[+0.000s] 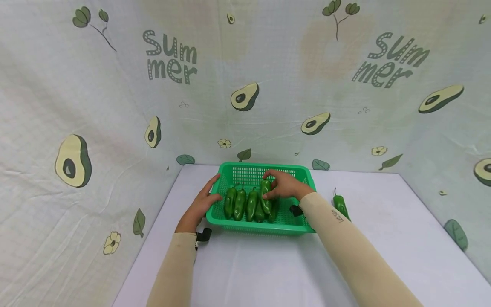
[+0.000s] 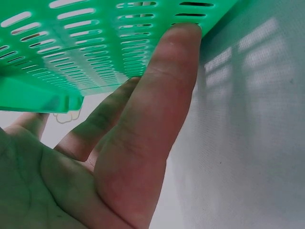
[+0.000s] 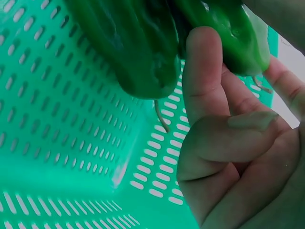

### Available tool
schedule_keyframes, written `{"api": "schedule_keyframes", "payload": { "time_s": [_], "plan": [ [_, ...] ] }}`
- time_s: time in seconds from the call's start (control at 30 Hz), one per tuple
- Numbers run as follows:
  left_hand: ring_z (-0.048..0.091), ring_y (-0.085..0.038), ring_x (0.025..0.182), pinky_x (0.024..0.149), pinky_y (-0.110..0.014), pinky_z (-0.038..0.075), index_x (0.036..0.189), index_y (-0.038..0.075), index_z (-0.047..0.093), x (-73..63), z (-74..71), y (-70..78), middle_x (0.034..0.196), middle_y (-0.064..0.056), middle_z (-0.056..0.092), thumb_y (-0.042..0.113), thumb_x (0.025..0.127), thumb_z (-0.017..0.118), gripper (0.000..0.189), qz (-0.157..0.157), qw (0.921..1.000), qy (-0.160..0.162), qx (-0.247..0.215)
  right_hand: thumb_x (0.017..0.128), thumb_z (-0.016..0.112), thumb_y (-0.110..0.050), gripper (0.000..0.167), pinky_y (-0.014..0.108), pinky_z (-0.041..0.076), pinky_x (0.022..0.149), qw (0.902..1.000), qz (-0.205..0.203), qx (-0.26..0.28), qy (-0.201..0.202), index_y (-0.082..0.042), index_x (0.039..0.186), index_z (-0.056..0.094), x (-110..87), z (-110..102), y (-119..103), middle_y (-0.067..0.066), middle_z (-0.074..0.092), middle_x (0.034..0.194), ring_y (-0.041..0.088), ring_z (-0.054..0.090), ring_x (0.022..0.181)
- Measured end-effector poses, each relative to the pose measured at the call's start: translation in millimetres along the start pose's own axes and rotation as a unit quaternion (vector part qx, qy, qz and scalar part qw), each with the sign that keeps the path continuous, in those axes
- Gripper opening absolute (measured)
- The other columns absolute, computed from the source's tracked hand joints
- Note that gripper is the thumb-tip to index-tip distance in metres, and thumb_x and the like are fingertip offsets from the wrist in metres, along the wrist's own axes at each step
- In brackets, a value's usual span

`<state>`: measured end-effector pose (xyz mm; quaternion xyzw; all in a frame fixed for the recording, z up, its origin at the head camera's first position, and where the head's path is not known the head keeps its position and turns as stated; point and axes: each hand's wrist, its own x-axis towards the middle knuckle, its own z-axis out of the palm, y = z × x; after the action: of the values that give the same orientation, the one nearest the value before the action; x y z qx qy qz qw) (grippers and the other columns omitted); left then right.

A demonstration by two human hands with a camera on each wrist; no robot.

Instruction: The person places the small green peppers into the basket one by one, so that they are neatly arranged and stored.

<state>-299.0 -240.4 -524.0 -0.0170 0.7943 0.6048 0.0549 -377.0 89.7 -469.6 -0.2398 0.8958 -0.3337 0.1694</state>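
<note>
A green plastic basket (image 1: 253,229) with slotted walls holds several green peppers (image 1: 240,204) side by side. My right hand (image 1: 285,185) reaches into it and holds a green pepper (image 1: 265,196) on top of the others. In the right wrist view, the fingers (image 3: 205,67) lie against that pepper (image 3: 233,38), and another pepper (image 3: 138,52) hangs close beside it. My left hand (image 1: 200,204) grips the basket's left side, thumb over the rim. In the left wrist view its fingers (image 2: 152,100) touch the slotted wall from outside.
One more green pepper (image 1: 340,205) lies on the white table (image 1: 261,268) right of the basket, partly behind my right forearm. A cloth with printed avocados (image 1: 245,97) hangs behind and at both sides. Dark wrist cameras (image 1: 205,234) sit on both wrists.
</note>
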Motion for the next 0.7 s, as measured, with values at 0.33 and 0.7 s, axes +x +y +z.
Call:
{"api": "schedule_keyframes", "payload": {
  "time_s": [0.33,0.7],
  "plan": [
    [0.061,-0.036,0.113,0.079,-0.043,0.056,0.160,0.058,0.032,-0.5,-0.7,0.0,0.160,-0.018,0.043,0.021,0.086,0.064,0.088,0.004,1.0000,-0.006,-0.002,0.083,0.092,-0.032,0.069,0.044,0.055,0.084,0.9997,0.012,-0.022,-0.008,-0.017,0.139,0.055,-1.9,-4.8,-0.4,0.009,0.074,0.105,0.019,0.070,0.091],
    [0.067,-0.035,0.100,0.073,-0.045,0.058,0.158,0.061,0.033,0.8,-1.5,1.0,0.148,-0.025,0.052,0.021,0.087,0.065,0.087,-0.011,0.9995,-0.013,-0.026,0.081,0.094,-0.034,0.068,0.041,0.052,0.079,0.9986,0.010,-0.052,-0.006,-0.017,0.134,0.054,-5.7,-3.4,-7.0,0.004,0.073,0.092,0.019,0.068,0.081]
  ]
}}
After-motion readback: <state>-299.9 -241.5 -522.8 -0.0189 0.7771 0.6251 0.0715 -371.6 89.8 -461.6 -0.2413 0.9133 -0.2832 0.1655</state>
